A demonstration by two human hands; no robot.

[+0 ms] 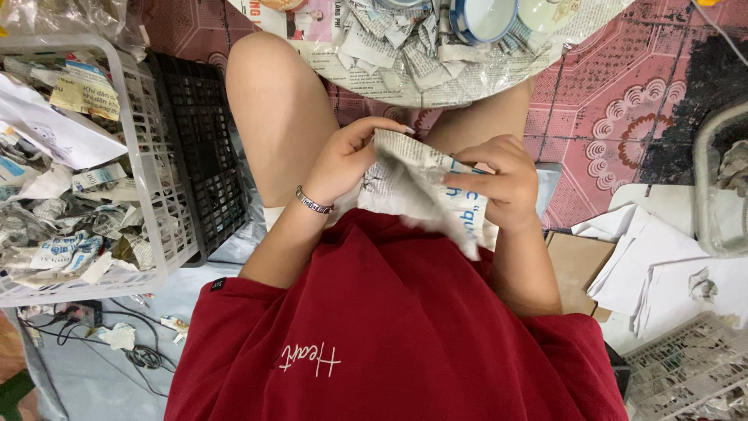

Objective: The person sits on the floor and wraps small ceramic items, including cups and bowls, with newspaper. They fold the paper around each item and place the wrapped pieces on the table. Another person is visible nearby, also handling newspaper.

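Both hands hold a bundle wrapped in newspaper (417,187) in my lap, above a red shirt. My left hand (347,160), with a beaded bracelet on the wrist, grips the bundle's left side and upper edge. My right hand (499,179) clasps its right side, fingers laid over the paper. What the paper covers is hidden.
A round table (436,82) spread with newspaper pieces and blue-rimmed bowls (483,17) lies ahead of my knees. A white plastic basket (152,179) of crumpled paper and a black crate (206,156) stand at left. White paper sheets (647,265), cardboard and another basket (689,374) lie at right. Cables trail at lower left.
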